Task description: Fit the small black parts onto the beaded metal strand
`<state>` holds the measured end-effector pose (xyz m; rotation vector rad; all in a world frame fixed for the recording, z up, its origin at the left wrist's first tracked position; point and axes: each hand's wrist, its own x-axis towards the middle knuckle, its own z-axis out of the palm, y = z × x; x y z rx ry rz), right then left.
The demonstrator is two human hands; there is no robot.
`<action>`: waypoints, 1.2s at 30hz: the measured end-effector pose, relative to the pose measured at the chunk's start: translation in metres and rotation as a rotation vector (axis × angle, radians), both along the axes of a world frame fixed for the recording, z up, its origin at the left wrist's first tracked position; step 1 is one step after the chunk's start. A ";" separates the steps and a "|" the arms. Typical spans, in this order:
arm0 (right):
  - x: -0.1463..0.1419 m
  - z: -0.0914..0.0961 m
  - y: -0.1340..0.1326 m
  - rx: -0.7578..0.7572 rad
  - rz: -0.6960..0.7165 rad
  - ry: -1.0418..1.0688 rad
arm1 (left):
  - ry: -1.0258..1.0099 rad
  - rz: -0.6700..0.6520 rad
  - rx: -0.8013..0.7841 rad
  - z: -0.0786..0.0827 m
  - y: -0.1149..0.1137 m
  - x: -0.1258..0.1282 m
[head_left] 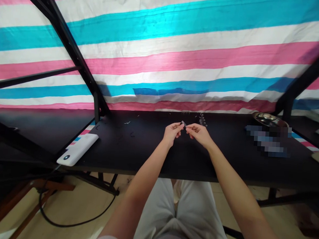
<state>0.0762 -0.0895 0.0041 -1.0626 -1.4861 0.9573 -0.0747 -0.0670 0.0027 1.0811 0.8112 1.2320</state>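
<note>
Over the black table (136, 150), my left hand (172, 132) and my right hand (198, 132) meet fingertip to fingertip. Between them is a small grey piece (184, 124), too small to name. The left thumb and fingers pinch it from one side. My right fingers are closed at its other end. Just beyond the right hand lies a cluster of small dark round pieces (202, 120). A row of thin small pieces (186, 112) sits along the table's back edge.
A white power strip (79, 149) with a cable lies at the left edge. A shiny metal bowl (270, 120) stands at the back right, near a blurred-out patch. White scraps (127, 122) dot the table. Black frame bars (72, 50) rise before a striped sheet (178, 60).
</note>
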 end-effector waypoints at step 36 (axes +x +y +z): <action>0.059 -0.017 -0.006 -0.352 -0.592 -0.892 | 1.246 0.012 0.349 -0.012 0.018 0.056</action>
